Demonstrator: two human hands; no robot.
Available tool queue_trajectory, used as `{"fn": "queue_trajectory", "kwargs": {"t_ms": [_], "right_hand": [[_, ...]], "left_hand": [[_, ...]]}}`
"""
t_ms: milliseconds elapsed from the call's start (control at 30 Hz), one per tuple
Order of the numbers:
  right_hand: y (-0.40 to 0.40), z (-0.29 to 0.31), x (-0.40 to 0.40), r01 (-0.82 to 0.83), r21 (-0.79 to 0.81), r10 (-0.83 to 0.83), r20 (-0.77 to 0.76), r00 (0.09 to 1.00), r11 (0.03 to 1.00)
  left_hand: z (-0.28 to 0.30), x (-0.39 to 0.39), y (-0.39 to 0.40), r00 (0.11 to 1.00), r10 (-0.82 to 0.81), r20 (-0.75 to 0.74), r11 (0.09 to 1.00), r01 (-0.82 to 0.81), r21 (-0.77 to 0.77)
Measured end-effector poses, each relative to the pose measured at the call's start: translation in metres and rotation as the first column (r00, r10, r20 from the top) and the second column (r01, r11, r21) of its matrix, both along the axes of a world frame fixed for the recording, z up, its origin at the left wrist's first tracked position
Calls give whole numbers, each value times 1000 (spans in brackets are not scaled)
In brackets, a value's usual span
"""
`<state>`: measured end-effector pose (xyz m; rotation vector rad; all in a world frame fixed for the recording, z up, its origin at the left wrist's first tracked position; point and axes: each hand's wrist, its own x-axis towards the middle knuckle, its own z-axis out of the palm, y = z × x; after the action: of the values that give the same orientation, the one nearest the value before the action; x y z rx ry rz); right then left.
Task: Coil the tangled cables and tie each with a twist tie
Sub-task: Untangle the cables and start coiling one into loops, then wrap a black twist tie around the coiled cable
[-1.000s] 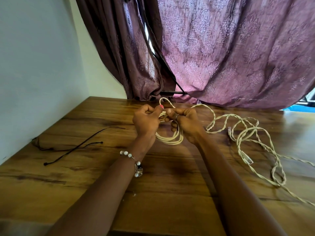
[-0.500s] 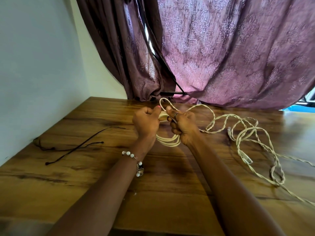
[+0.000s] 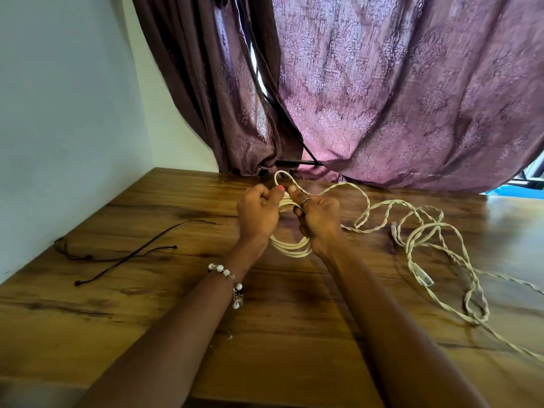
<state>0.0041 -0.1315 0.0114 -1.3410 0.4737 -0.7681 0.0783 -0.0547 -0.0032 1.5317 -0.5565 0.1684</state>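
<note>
A cream cable (image 3: 412,222) lies tangled and twisted on the wooden table (image 3: 147,304), trailing off to the right, with a clear plug (image 3: 423,278) at one end. Part of it is gathered into a small coil (image 3: 290,248) held just above the table. My left hand (image 3: 256,214) and my right hand (image 3: 316,217) both grip this coil side by side, thumbs pinching its top. A small loop (image 3: 282,178) of cable sticks up between the thumbs. The lower coil strands hang between my wrists.
Thin dark cords (image 3: 123,254) lie on the table's left part, close to the white wall (image 3: 59,113). A purple patterned curtain (image 3: 382,98) hangs over the table's back edge. Bare wood lies in front of my arms.
My hands have drawn slightly apart and shifted a little on the coil; the loose cable behind my right hand has moved slightly. The loop above my thumbs stays in place.
</note>
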Motion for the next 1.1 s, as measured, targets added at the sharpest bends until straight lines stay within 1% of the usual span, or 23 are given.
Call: {"fn": "queue_trajectory", "kwargs": {"t_ms": [100,167,300,367,467,567,600,733,800,867,933,1100], "right_hand": [[4,-1,2,39,7,-39,37,999,999],[4,-1,2,58,-4,-58,48,997,998],[3,0,0,65,0,-65,63,996,998],[7,1,-1,67,2,-67,72,995,998],[15,2,-1,55,-8,-54,81,995,998],[24,1,1,32,-9,-32,88,996,999],[27,1,1,25,-8,-24,92,995,1000],[34,-1,3,16,19,-19,117,993,1000],[38,-5,7,20,4,-20,115,993,1000],[42,-7,9,18,7,-18,116,993,1000],[48,-8,10,5,31,-8,117,993,1000],[45,-10,7,5,22,-7,76,997,1000]], "left_hand": [[4,-5,2,983,-38,-178,997,25,-76],[7,-6,4,961,-90,-261,991,62,-117],[12,-5,10,904,-217,-369,973,168,-161],[12,0,15,904,-196,-379,979,160,-124],[15,9,33,947,-31,-319,999,37,13],[21,17,64,950,4,-312,1000,2,18],[22,20,78,957,24,-291,999,-13,41],[23,33,135,982,159,-105,963,-131,236],[26,37,163,986,166,18,916,-161,366],[29,41,184,985,115,131,832,-168,530],[30,43,199,989,55,138,779,-129,614],[29,55,234,985,95,145,798,-162,580]]}}
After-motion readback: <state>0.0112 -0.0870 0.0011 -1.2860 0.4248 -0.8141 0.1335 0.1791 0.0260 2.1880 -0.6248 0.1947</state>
